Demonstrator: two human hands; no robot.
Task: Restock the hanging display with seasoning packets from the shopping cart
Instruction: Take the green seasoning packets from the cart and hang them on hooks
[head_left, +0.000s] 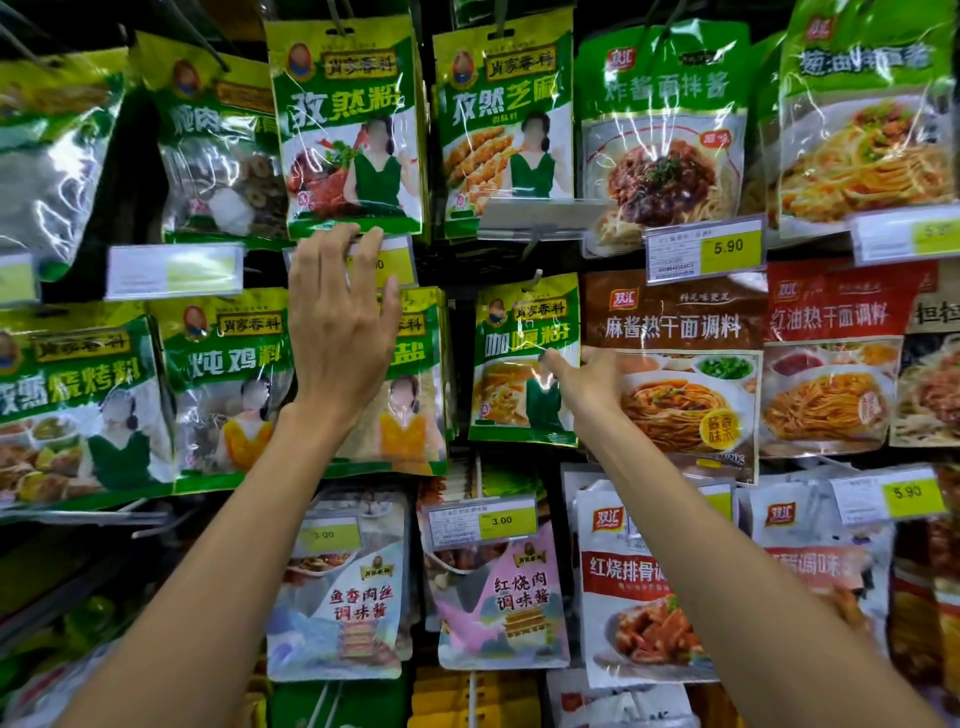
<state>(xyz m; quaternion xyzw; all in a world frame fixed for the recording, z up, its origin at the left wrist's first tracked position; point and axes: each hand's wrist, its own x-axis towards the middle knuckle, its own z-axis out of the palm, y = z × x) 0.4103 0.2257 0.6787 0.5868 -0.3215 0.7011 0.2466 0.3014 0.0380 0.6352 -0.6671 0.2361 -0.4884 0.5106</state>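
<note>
Head cam: R hand (587, 384) pinches curry pkt (514, 364), seemingly already on hook (535, 280) just above grip; L hand (337, 332) spread wide, fingertips (335, 236) touching cumin pkt (348, 130). Cart unseen, remainder unclear.

Both forearms bare, extended up and forward. Left hand (337, 332): back toward the camera, fingers straight, slightly spread, pointing up. Right hand (589, 387): held lower, fingers curled, thumb forward, pinching the edge of a seasoning packet (519, 322).

Packet (519, 332) reads 咖喱粉; price tag (501, 520) 3.00.
</note>
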